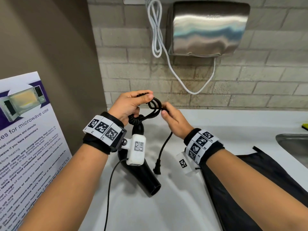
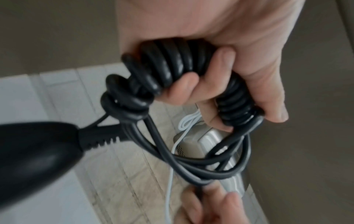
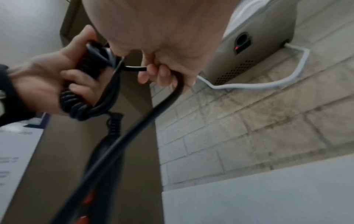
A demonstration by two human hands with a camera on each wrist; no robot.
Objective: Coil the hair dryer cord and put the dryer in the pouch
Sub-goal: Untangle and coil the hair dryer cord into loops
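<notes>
My left hand (image 1: 141, 104) grips a bundle of the black hair dryer cord (image 1: 154, 104); in the left wrist view its fingers (image 2: 220, 91) curl round the spiral section (image 2: 172, 66). Several straight loops hang from that bundle. My right hand (image 1: 165, 110) pinches the straight cord just right of the loops, as the right wrist view shows (image 3: 159, 72). The free end drops to the plug (image 1: 157, 169) above the counter. The black dryer (image 1: 143, 174) sits below my left wrist, nozzle toward me. The black pouch (image 1: 250, 189) lies flat under my right forearm.
A white counter (image 1: 216, 127) runs along a brick wall. A steel hand dryer (image 1: 208, 29) with a looped white cable (image 1: 156, 30) hangs on the wall. A microwave poster (image 1: 25, 130) leans at left. A sink (image 1: 295, 144) and a yellow sponge (image 1: 305, 126) are at right.
</notes>
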